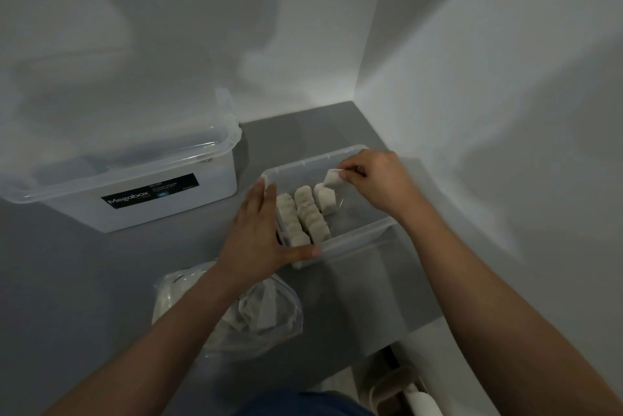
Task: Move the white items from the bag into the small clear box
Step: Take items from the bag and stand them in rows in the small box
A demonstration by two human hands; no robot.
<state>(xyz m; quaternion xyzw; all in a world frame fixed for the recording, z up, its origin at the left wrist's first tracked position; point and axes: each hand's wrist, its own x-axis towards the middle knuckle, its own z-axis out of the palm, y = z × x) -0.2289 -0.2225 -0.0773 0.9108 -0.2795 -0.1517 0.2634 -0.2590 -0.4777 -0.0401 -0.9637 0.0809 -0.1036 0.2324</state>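
A small clear box (364, 233) stands on the grey surface in the room's corner. Inside it, white items (308, 213) stand in three rows along its left side. My right hand (381, 179) is over the box's far end and pinches one white item (332, 178) above the shortest, right-hand row. My left hand (261, 233) lies against the box's left wall with fingers straight and the thumb along the near rim. A clear plastic bag (263, 318) with more white items lies in front of the box, partly under my left forearm.
A larger translucent tub (135, 186) with a lid and a black "Megabox" label stands to the left. White walls close in behind and to the right. The grey surface ends at the lower right, where a pale object (404, 388) sits below.
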